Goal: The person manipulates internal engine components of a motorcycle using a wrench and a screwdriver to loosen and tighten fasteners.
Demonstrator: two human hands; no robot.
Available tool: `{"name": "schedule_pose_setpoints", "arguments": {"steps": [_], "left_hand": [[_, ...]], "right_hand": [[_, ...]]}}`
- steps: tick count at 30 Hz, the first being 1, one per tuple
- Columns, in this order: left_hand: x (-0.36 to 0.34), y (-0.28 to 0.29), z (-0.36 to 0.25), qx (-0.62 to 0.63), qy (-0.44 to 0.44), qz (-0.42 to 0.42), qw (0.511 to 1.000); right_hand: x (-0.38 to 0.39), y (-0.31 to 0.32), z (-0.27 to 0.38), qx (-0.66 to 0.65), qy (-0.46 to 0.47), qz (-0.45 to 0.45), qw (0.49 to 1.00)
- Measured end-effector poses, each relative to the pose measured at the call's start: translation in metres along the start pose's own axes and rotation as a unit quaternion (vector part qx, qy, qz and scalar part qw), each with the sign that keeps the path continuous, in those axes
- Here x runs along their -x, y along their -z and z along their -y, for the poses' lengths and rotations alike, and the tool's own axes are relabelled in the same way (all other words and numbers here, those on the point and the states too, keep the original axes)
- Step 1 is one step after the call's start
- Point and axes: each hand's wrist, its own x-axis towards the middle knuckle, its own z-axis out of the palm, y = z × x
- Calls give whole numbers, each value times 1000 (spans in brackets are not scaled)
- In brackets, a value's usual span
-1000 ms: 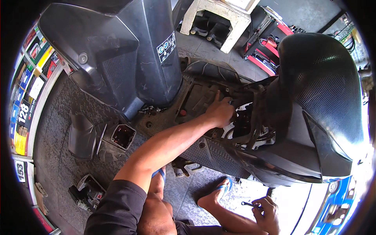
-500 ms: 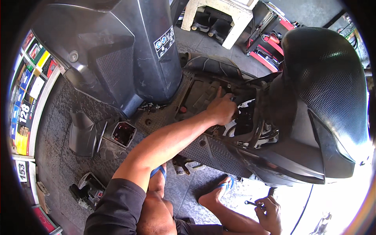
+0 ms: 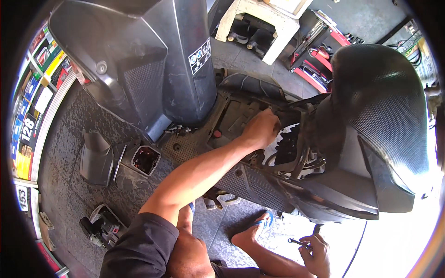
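Observation:
A black scooter fills the middle, its front leg shield [image 3: 187, 88] on the left and its textured seat [image 3: 378, 102] on the right. Between them the floorboard has an opened compartment [image 3: 234, 113]. My left hand [image 3: 263, 129] reaches over to the compartment's right side, fingers curled down and closed. Whatever they pinch, if anything, is hidden. Lower right, beside the scooter's near side, my right hand [image 3: 316, 255] grips a small wrench [image 3: 295, 241], whose ring end sticks out to the left.
On the floor at left lie a dark plastic panel [image 3: 95, 160], an open box with reddish contents [image 3: 145, 159] and a power tool [image 3: 104, 227]. Shelves with packages [image 3: 39, 106] line the left edge. A white stool [image 3: 259, 23] and a red tool cart [image 3: 315, 58] stand behind.
My left hand's stretched index finger has curled in, and the hand now looks closed at the compartment's side. The right hand still holds the wrench. The whole view has shifted slightly.

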Motion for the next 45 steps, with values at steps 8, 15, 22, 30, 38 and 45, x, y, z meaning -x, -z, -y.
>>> {"name": "schedule_pose_setpoints", "arguments": {"steps": [8,15,22,30,38,45], "left_hand": [[-37,-21,6,112,186,224,950],[-62,-41,21,154,255,359,885],[-73,-68,59,63,150,377,912],[-75,-72,53,35,195,371,907],[-68,-68,54,119,211,337,910],[-70,-71,63,87,194,331,920]], "right_hand": [[7,2,-6,-32,14,-32,999],[14,7,-6,-34,-14,-24,999],[20,9,-7,-43,-22,-6,999],[23,9,-12,-44,-43,-3,998],[23,10,-12,-44,-40,17,998],[22,9,-12,-51,-45,16,998]]}}
